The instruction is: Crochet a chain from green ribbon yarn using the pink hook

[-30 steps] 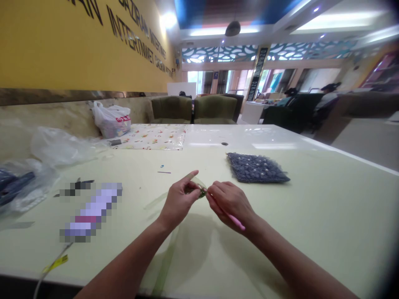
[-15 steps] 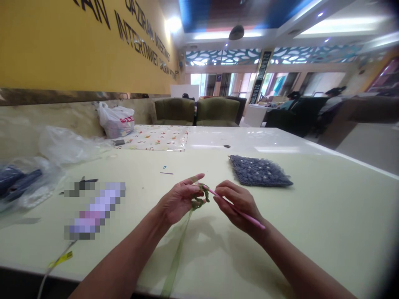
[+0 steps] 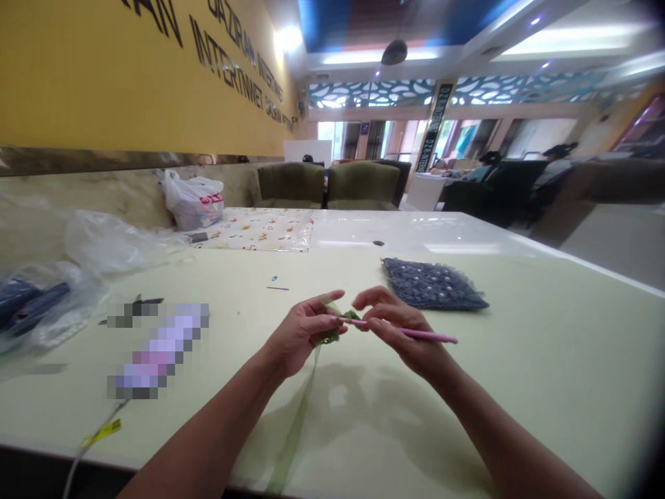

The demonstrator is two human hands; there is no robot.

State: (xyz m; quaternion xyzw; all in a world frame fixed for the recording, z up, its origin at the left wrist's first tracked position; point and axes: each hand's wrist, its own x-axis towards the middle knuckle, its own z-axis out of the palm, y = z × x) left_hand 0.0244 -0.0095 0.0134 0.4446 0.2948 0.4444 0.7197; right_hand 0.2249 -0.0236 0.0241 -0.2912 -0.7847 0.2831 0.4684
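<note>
My left hand (image 3: 304,334) pinches a small green crocheted piece (image 3: 328,337) near the middle of the view. A sheer green ribbon (image 3: 295,430) hangs from it down to the table's front edge, and part of it passes over my left index finger. My right hand (image 3: 400,329) grips a pink crochet hook (image 3: 429,335), which lies nearly level. The hook's tip is at the green loops between both hands. My right index finger is raised over the loops.
A dark blue beaded knitted piece (image 3: 433,284) lies behind my right hand. On the pale table (image 3: 545,360) are a thin purple stick (image 3: 278,288), a blurred-out purple object (image 3: 163,350) with a cable, dark scissors-like tool (image 3: 143,305), plastic bags (image 3: 111,242) and a white bag (image 3: 193,201). People sit far off.
The hook has turned from a slant to nearly level, its back end moving right and up. My right fingers have shifted, and the green loops now lie more to the right along the hook.
</note>
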